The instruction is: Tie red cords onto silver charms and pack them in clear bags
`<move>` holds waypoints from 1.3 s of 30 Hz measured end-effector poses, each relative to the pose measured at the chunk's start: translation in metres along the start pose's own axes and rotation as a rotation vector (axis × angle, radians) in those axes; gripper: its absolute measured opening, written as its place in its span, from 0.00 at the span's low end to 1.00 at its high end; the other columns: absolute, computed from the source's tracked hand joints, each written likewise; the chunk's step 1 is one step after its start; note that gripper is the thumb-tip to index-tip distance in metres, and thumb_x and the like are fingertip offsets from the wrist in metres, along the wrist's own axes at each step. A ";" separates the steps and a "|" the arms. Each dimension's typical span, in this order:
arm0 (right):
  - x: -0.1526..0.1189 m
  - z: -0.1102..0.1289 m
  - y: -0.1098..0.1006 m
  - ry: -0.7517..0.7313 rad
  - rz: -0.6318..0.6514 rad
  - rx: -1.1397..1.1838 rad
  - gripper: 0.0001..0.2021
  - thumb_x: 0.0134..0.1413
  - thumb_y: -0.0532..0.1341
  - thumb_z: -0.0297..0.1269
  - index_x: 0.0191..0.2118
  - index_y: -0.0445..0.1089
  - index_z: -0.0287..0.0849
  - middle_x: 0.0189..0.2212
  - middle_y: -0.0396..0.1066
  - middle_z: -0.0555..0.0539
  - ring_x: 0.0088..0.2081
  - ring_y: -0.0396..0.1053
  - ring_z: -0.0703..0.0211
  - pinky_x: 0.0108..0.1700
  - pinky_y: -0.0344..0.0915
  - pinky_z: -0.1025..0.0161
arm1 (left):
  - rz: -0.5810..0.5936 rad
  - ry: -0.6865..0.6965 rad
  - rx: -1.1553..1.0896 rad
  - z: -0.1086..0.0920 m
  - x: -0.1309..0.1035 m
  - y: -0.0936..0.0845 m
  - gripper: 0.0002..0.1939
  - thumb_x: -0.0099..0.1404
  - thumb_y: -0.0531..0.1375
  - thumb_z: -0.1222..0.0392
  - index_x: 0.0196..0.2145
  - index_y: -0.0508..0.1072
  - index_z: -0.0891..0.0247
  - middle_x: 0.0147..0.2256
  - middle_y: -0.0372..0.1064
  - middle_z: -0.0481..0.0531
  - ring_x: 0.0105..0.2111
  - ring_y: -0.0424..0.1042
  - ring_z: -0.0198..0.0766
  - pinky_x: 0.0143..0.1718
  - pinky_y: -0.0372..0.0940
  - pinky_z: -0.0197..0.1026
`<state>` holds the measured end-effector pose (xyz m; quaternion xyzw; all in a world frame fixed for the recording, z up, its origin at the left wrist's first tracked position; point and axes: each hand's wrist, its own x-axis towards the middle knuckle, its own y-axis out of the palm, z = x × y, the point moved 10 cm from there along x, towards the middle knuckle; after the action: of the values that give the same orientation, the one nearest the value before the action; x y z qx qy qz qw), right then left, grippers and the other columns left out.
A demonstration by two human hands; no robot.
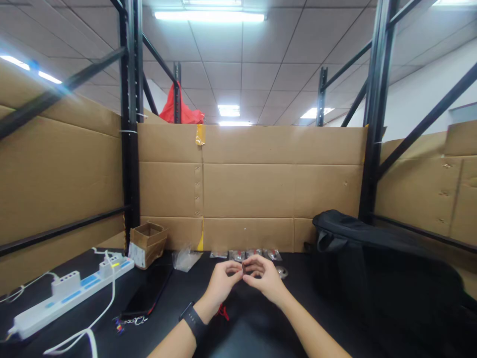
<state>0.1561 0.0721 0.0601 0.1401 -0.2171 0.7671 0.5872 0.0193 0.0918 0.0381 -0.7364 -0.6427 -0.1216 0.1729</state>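
Over the black table, my left hand (224,279) and my right hand (265,279) meet fingertip to fingertip. Between them is a small, thin, dark piece (244,268), seen nearly edge-on and too small to name. Both hands are closed in a pinch on it. Beyond my fingers, several small clear packets (273,254) with shiny contents lie in a row along the cardboard wall. A round silvery metal piece (283,272) rests just right of my right hand. Below my left hand lies a red cord (223,312), partly hidden by the wrist.
A black bag (357,278) fills the right side. To the left are a white power strip (74,293) with cables, a black phone-like slab (147,291) with a keychain (134,319), a small open cardboard box (149,243) and a crumpled clear plastic bag (186,258).
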 end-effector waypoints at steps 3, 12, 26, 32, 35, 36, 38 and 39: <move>-0.001 0.002 0.000 -0.006 0.003 -0.047 0.19 0.44 0.73 0.38 0.43 0.71 0.42 0.43 0.78 0.42 0.44 0.77 0.50 0.40 0.70 0.58 | 0.020 -0.020 -0.009 0.007 0.001 0.003 0.17 0.52 0.70 0.50 0.33 0.81 0.67 0.36 0.80 0.61 0.37 0.78 0.48 0.46 0.70 0.47; 0.002 -0.015 -0.002 0.059 -0.023 0.060 0.20 0.42 0.75 0.47 0.38 0.72 0.41 0.38 0.78 0.44 0.38 0.77 0.53 0.40 0.71 0.59 | -0.058 0.079 0.404 -0.017 -0.010 -0.003 0.10 0.61 0.63 0.51 0.33 0.81 0.59 0.36 0.80 0.52 0.40 0.77 0.45 0.49 0.66 0.44; 0.002 -0.032 0.002 0.126 0.071 0.144 0.21 0.53 0.68 0.53 0.42 0.81 0.39 0.33 0.80 0.43 0.35 0.76 0.54 0.37 0.69 0.60 | -0.069 0.083 0.390 -0.015 -0.008 -0.005 0.08 0.62 0.62 0.54 0.34 0.81 0.57 0.35 0.81 0.50 0.39 0.79 0.42 0.47 0.67 0.41; 0.000 -0.027 -0.002 0.137 0.035 0.115 0.22 0.43 0.75 0.49 0.41 0.80 0.39 0.37 0.81 0.41 0.37 0.77 0.52 0.39 0.69 0.58 | -0.041 0.100 0.300 -0.012 -0.008 -0.003 0.07 0.61 0.63 0.56 0.34 0.81 0.59 0.34 0.81 0.51 0.39 0.79 0.42 0.47 0.69 0.41; -0.002 -0.026 0.000 0.155 0.030 0.103 0.22 0.45 0.74 0.50 0.42 0.79 0.39 0.36 0.81 0.41 0.36 0.78 0.52 0.37 0.69 0.59 | -0.038 0.121 0.297 -0.016 -0.008 -0.004 0.07 0.61 0.64 0.56 0.34 0.81 0.59 0.34 0.81 0.51 0.38 0.79 0.42 0.46 0.69 0.41; -0.002 -0.027 0.000 0.166 0.030 0.106 0.22 0.46 0.73 0.50 0.42 0.78 0.39 0.36 0.81 0.41 0.35 0.78 0.52 0.37 0.69 0.59 | -0.035 0.131 0.304 -0.018 -0.008 -0.004 0.07 0.61 0.64 0.56 0.34 0.81 0.59 0.35 0.81 0.51 0.38 0.79 0.42 0.46 0.69 0.41; -0.002 -0.030 0.000 0.186 0.026 0.120 0.22 0.46 0.73 0.51 0.41 0.76 0.39 0.35 0.80 0.41 0.35 0.78 0.52 0.36 0.69 0.60 | -0.033 0.152 0.324 -0.023 -0.009 -0.005 0.07 0.62 0.64 0.55 0.34 0.81 0.59 0.35 0.81 0.51 0.38 0.78 0.42 0.46 0.69 0.41; -0.001 -0.032 0.000 0.192 0.025 0.125 0.22 0.46 0.73 0.51 0.41 0.75 0.39 0.35 0.80 0.41 0.34 0.79 0.52 0.35 0.69 0.60 | -0.029 0.160 0.333 -0.025 -0.009 -0.005 0.08 0.62 0.64 0.55 0.34 0.82 0.59 0.35 0.81 0.51 0.39 0.78 0.42 0.46 0.68 0.41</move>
<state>0.1581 0.0869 0.0316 0.0997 -0.1131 0.7962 0.5859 0.0143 0.0738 0.0577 -0.6762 -0.6488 -0.0744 0.3411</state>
